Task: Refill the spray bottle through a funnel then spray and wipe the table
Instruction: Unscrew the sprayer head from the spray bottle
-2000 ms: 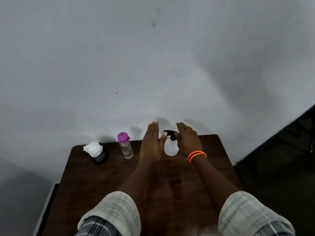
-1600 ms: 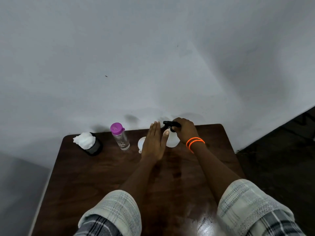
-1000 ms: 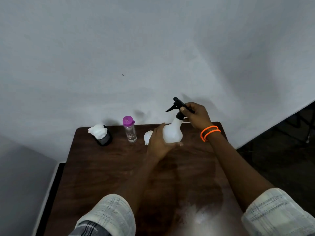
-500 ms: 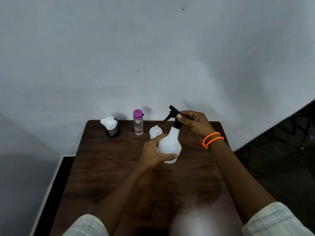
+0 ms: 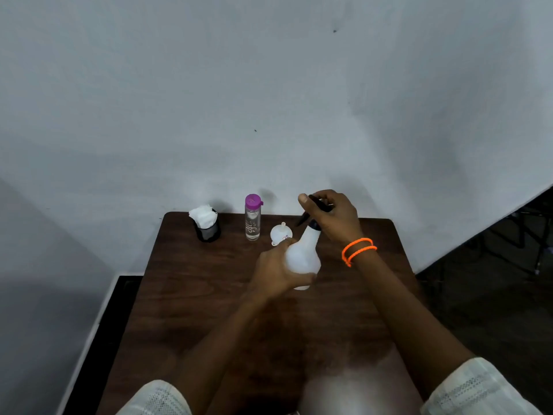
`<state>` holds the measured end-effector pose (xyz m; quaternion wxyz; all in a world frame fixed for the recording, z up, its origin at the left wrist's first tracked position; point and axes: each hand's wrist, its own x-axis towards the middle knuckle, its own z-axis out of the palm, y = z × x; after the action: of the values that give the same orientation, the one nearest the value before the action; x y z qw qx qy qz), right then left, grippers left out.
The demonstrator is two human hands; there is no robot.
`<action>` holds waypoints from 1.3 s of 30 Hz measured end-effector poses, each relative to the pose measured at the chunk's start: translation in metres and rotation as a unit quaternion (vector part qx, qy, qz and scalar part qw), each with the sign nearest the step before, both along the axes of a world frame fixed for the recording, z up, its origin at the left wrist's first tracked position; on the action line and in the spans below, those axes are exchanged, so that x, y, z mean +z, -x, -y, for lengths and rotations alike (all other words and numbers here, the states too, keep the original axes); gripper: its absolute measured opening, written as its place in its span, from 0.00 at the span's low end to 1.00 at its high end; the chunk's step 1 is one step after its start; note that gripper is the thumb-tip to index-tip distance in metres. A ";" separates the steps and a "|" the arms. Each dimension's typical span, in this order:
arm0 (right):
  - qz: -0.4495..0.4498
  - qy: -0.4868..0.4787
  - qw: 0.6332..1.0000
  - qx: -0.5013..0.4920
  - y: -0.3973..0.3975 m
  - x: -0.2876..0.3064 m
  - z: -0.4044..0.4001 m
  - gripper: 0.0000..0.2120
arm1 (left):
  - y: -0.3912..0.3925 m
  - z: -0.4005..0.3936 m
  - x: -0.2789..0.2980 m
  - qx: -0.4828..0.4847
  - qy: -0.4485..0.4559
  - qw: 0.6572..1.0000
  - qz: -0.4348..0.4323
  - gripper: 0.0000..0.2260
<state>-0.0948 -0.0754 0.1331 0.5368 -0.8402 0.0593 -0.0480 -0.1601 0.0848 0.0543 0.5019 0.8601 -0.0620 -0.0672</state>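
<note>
Funnel [image 5: 281, 234] just behind held spray bottle [image 5: 302, 259].

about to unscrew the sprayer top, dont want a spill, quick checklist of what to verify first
1. Left hand grips the white plastic spray bottle round its body: ok.
2. Right hand curled round the black trigger sprayer head: ok.
3. Bottle upright: not ok, it leans a little.
4. Small white plastic funnel within reach on the dark brown wooden table: ok.
5. Clear water bottle with purple cap capped and standing: ok.
6. Sprayer head already loosened: cannot tell.
</note>
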 end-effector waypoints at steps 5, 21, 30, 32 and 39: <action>0.018 0.069 0.996 -0.058 0.000 -0.003 -0.016 0.17 | 0.001 0.002 -0.007 0.019 -0.012 1.000 0.004 0.36; -0.038 0.146 0.989 -0.005 -0.002 0.007 0.030 0.25 | 0.012 -0.017 -0.021 -0.018 0.050 0.998 -0.031 0.34; -0.051 -0.132 0.989 0.047 0.011 -0.004 0.012 0.18 | 0.000 -0.020 -0.031 0.011 0.002 1.000 -0.013 0.39; -0.043 -0.129 0.988 0.076 0.014 -0.005 0.010 0.20 | -0.001 -0.022 -0.035 0.017 -0.015 1.000 0.002 0.41; -0.029 -0.085 0.995 0.048 0.012 -0.008 0.001 0.20 | 0.001 -0.028 -0.036 -0.015 -0.016 1.000 -0.013 0.40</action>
<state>-0.1073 -0.0763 0.1252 0.6059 -0.7946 0.0381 0.0075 -0.1607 0.1133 0.0186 0.4878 0.8660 -0.0677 -0.0868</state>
